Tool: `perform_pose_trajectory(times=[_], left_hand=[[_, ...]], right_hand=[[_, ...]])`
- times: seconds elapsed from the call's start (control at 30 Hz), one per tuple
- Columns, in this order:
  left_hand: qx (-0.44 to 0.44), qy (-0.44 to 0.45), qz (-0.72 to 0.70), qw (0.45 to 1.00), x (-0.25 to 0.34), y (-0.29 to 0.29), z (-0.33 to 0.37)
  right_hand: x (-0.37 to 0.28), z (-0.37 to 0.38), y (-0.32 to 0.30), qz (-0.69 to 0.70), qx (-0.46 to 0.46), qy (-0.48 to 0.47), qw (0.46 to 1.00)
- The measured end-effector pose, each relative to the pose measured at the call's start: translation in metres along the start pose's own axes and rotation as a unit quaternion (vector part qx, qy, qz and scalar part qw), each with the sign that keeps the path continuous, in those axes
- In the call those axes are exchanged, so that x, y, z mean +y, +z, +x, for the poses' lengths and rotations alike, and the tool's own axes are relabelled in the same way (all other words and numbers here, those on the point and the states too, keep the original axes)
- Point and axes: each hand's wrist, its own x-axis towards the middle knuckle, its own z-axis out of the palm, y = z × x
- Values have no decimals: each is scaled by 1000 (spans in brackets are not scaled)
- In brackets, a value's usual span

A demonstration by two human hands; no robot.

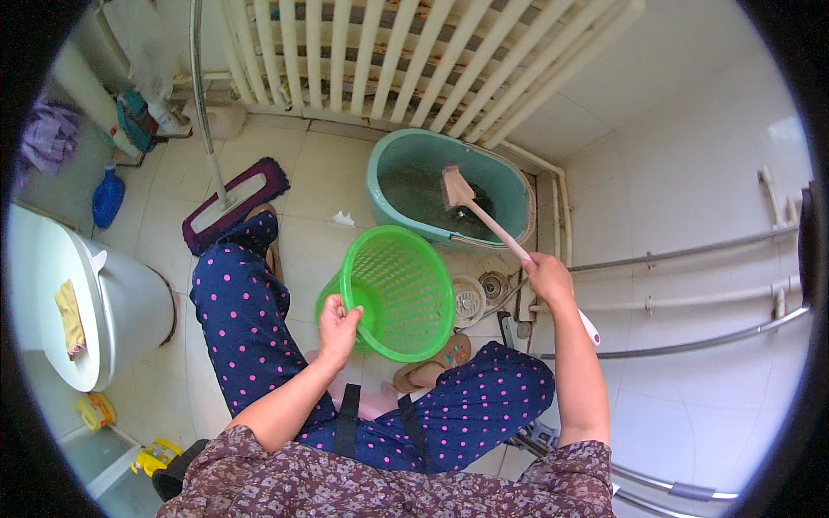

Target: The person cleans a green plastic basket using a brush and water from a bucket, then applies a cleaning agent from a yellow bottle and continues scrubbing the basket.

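My left hand grips the near-left rim of a green perforated plastic basket, which is tilted so its open mouth faces up and right. In my right hand is the long pink handle of a scrub brush. The brush head hangs over a light blue oval tub with murky water in it; whether the bristles touch the water I cannot tell. The handle's end sticks out behind my right hand. The basket stands between my knees, just in front of the tub.
A purple flat mop rests by my left foot. A white toilet with a yellow cloth on its lid stands at left, near a blue bottle. Behind the tub runs a radiator. A floor drain and wall pipes lie right.
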Motion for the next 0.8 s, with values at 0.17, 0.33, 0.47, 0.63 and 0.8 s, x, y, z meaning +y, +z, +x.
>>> perform_pose_trajectory(times=[0.17,0.33,0.47,0.63,0.8], left_hand=[[-27,14,3,1000,2,8,-6],[-40,16,-32,999,-5,14,0],[-52,37,-2,998,-15,16,7],[-51,48,49,996,-18,17,18],[-38,100,131,986,-21,19,29]], right_hand=[[34,-44,2,136,-11,1,991],[61,-94,11,333,-61,15,941],[58,-137,18,331,-94,-8,939],[26,-173,36,219,-60,-36,973],[32,-174,50,49,1,-3,999]])
